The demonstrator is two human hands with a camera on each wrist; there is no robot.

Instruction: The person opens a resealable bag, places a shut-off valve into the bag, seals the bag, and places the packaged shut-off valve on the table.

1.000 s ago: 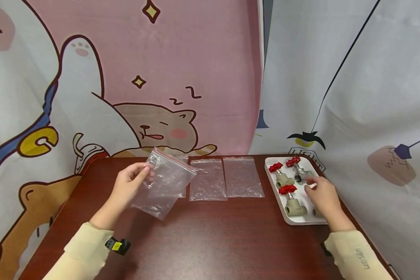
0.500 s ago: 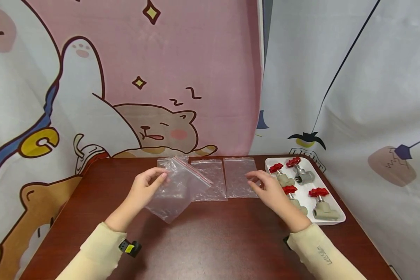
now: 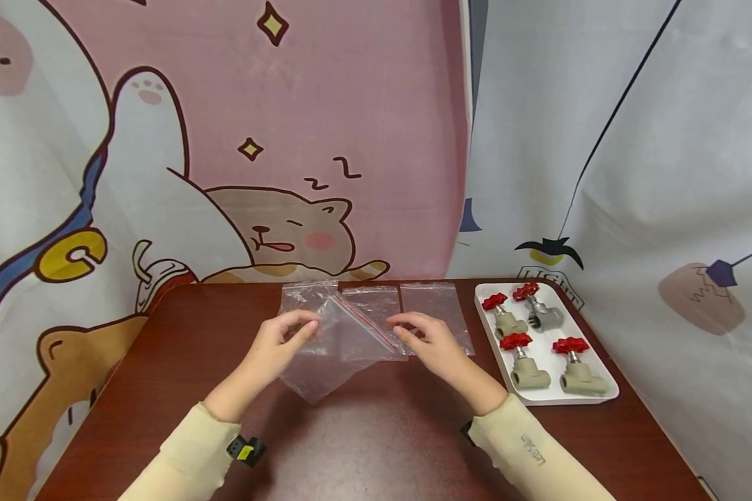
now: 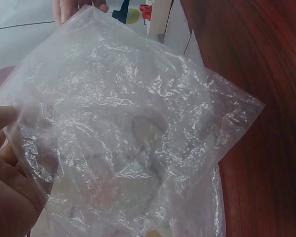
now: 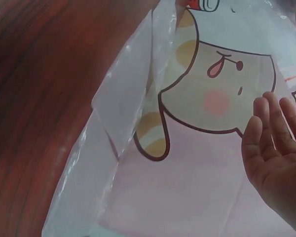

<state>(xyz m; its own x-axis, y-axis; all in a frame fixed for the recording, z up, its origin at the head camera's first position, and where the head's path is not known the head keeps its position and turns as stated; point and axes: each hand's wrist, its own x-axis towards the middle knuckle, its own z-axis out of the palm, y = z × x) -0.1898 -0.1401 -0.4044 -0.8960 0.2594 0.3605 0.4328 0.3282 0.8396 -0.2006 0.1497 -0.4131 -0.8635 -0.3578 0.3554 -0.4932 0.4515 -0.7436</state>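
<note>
In the head view, our right hand [image 3: 435, 346] has moved left toward the clear bag [image 3: 338, 356] our left hand [image 3: 278, 346] pinches over the surface [image 3: 382, 435], toward its far edge. Left wrist: limp, crinkled, likely light and slippery; we'd grip the zip strip's [image 3: 366, 322] ends. Right wrist: right hand loosely spread.

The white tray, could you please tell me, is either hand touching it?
No, the left hand and right hand are both by the held bag, apart from the tray.
</note>
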